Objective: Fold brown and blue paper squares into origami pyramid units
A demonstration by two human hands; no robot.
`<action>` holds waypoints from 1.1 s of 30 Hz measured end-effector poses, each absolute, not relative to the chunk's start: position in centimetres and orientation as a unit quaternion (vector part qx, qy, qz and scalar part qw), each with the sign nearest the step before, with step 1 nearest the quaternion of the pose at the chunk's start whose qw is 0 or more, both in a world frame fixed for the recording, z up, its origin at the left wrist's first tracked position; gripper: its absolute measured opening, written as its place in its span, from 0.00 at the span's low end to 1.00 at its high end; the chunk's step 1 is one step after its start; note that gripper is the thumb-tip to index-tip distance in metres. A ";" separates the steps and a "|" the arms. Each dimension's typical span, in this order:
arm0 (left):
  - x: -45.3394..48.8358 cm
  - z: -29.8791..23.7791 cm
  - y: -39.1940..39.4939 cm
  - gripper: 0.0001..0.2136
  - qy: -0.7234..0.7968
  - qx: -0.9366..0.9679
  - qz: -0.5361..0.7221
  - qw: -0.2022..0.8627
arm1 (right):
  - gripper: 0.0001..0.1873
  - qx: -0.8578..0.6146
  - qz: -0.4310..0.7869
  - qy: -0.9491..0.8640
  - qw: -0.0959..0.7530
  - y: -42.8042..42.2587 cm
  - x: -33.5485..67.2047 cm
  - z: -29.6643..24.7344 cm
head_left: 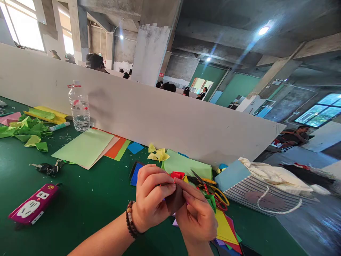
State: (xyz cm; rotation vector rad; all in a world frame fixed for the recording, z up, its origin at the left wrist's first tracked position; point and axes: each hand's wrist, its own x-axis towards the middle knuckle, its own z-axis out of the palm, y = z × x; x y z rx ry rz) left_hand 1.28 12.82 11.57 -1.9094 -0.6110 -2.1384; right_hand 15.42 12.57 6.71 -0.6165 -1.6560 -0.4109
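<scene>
Between my two hands is a piece of dark brown paper (176, 200), partly folded and raised above the table. My left hand (153, 195), with a beaded bracelet at the wrist, pinches its upper edge. From the other side, my right hand (198, 209) grips the same paper, fingertips meeting those of the left. Fingers cover much of it, so the full fold is hidden. Just behind the hands lie red-handled scissors (204, 185), a yellow-handled pair (222, 197) and bits of red paper (178, 175). Coloured sheets (225, 227) lie under and beside my right hand.
On the green table (101, 209) are a purple power strip (34, 204), keys (49, 168), a water bottle (79, 108), a glue stick (59, 126), green paper scraps (29, 129) and pale sheets (85, 145). A white partition (160, 113) runs behind. A striped bag (253, 192) stands right.
</scene>
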 end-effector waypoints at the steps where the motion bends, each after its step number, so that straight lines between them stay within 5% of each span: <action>1: 1.3 11.5 12.9 0.05 -0.205 -0.648 -0.726 0.103 | 0.20 -0.267 -0.178 -0.710 0.626 12.5 15.2 6.8; 10: 1.8 10.8 13.5 0.10 -0.217 -0.651 -0.726 -0.039 | 0.22 -0.264 -0.239 -0.679 0.642 12.6 15.2 8.1; 15: 1.4 11.5 13.5 0.21 -0.195 -0.754 -0.613 -0.129 | 0.23 -0.277 -0.315 -0.645 0.639 13.4 17.5 9.2; 20: -0.1 13.0 13.0 0.09 -0.282 -0.766 -0.529 -0.233 | 0.19 -0.259 -0.322 -0.686 0.599 13.3 18.5 10.3; 33: -0.6 14.0 13.3 0.12 -0.281 -0.807 -0.373 -0.362 | 0.17 -0.265 -0.235 -0.801 0.482 10.9 18.8 12.1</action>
